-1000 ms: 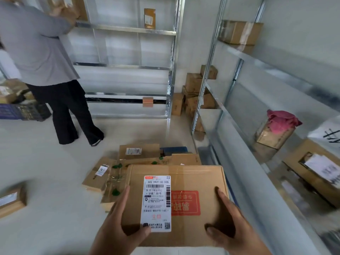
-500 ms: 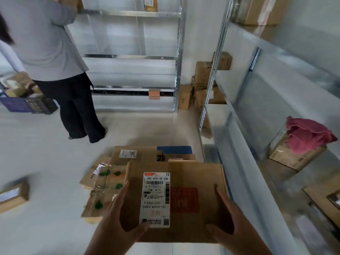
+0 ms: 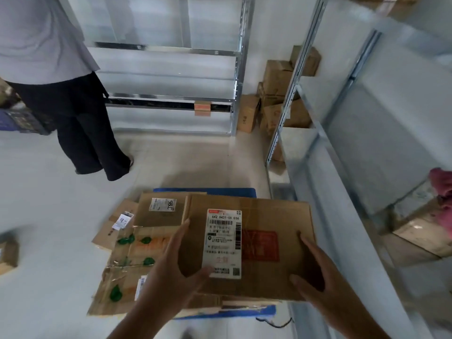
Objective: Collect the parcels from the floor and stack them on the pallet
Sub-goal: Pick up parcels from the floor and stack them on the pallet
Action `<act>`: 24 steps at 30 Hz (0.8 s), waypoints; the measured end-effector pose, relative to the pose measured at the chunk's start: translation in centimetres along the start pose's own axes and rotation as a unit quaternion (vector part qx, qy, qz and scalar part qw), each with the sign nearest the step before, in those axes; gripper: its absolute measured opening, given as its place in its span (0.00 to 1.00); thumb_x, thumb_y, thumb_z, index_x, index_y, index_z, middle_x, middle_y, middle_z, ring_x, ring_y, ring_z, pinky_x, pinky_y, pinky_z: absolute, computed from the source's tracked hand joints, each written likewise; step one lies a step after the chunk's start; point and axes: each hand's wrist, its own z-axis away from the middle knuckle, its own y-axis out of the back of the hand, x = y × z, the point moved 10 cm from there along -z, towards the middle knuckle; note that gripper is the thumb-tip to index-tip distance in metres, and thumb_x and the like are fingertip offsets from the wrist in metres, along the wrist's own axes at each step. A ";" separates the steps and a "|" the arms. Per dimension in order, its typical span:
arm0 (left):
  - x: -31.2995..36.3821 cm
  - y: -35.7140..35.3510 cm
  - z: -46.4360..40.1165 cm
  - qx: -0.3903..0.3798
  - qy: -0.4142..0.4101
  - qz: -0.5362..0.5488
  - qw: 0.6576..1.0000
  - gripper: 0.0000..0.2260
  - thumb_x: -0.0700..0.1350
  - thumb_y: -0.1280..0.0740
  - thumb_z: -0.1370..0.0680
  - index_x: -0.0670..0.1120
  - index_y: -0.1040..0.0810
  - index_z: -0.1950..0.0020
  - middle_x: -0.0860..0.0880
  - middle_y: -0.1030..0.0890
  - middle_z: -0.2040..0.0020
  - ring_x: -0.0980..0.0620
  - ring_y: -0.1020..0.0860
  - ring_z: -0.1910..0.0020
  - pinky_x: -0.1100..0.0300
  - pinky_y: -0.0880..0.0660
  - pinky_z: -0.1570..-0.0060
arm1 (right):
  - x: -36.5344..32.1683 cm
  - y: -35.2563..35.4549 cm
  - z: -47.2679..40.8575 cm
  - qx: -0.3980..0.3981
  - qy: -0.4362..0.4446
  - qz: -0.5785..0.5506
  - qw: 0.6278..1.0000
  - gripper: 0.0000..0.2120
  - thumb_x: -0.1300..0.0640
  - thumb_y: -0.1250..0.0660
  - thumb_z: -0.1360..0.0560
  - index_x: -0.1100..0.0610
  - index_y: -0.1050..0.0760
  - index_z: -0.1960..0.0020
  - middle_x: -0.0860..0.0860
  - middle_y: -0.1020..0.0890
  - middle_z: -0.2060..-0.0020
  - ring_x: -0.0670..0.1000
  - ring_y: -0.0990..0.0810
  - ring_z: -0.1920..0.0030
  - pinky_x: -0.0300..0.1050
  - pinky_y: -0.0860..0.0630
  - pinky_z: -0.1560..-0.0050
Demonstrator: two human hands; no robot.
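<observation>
Since 1.0 s ago the box (image 3: 264, 243) sits lower and further forward, now over the parcels on the pallet (image 3: 215, 192), and more of the stack shows to its left. Left hand (image 3: 168, 272): grasps the box at its left edge, fingers straight along the side, thumb laid across the top face and touching the bottom of the white label (image 3: 223, 243). Right hand (image 3: 318, 282): grasps the right near corner, fingers spread along the right side, thumb on the top face. Both hands are wide open in span but clamped on the box. Whether the box already rests on the stack or is just above it cannot be told. Box lies flat, top face up, long axis running left to right; the label's long axis runs away from the wearer, its printed number at the far end, and a red stamp (image 3: 260, 245) lies just right of it. Beneath and to the left: a flat carton (image 3: 137, 265) with green marks, and a smaller box with a label (image 3: 162, 209) at the far side. Blue pallet edges show beyond and below the stack. Another person (image 3: 61, 81) stands at the far left by a shelf (image 3: 171, 74). A small parcel (image 3: 8, 255) lies on the floor at the left edge.
</observation>
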 end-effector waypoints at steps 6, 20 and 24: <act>1.7 -1.7 -15.9 -0.025 -0.039 -0.011 0.999 0.49 0.58 0.21 0.29 0.70 0.50 0.18 0.60 0.31 0.32 0.51 0.25 0.35 0.48 0.16 0.46 | -1.1 4.1 -12.7 0.065 0.009 0.037 0.997 0.41 0.30 0.29 0.29 0.18 0.54 0.29 0.33 0.38 0.29 0.39 0.34 0.32 0.37 0.28 0.42; -12.6 -17.4 -42.1 -0.024 0.030 0.000 0.999 0.53 0.47 0.18 0.29 0.59 0.49 0.14 0.48 0.32 0.22 0.49 0.30 0.33 0.49 0.23 0.40 | 19.8 -0.1 -43.5 0.005 -0.023 -0.061 0.998 0.40 0.54 0.27 0.21 0.32 0.45 0.20 0.47 0.37 0.22 0.56 0.31 0.26 0.62 0.27 0.29; -17.6 -22.2 -45.5 -0.034 0.061 -0.002 0.998 0.53 0.45 0.18 0.29 0.57 0.48 0.14 0.48 0.31 0.22 0.44 0.29 0.28 0.45 0.24 0.34 | 26.4 -2.9 -48.2 -0.015 -0.046 -0.092 0.995 0.40 0.57 0.27 0.21 0.33 0.44 0.20 0.51 0.38 0.21 0.54 0.31 0.27 0.58 0.26 0.32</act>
